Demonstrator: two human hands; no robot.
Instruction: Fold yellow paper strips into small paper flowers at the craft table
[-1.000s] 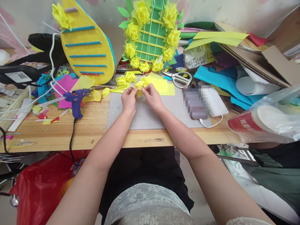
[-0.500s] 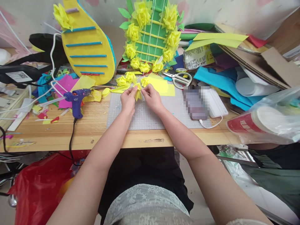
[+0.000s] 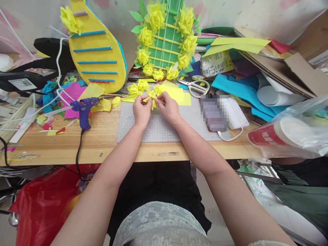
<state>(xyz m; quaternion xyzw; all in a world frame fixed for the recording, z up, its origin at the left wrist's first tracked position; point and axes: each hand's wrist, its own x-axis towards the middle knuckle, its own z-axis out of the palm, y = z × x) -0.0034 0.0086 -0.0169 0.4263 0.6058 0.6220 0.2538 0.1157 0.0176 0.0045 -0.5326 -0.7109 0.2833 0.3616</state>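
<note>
A small yellow paper flower (image 3: 153, 98) is pinched between both my hands above a grey cutting mat (image 3: 164, 124). My left hand (image 3: 141, 110) is closed on its left side, and my right hand (image 3: 167, 107) is closed on its right side. Just behind lie two more yellow paper flowers (image 3: 138, 87) and a yellow sheet (image 3: 176, 94). A green guitar-shaped piece (image 3: 166, 37) ringed with yellow flowers stands at the back.
A purple glue gun (image 3: 83, 107) stands left of the mat on the wooden table (image 3: 102, 147). Scissors (image 3: 196, 86) and a phone (image 3: 214, 112) on a white charger lie to the right. A yellow foam shape (image 3: 94, 48) leans at back left; paper scraps, cardboard and a plastic bag (image 3: 294, 133) crowd the sides.
My hands have kept turning and folding the yellow flower; its petals now stick out between my fingers, and the hands sit slightly closer together.
</note>
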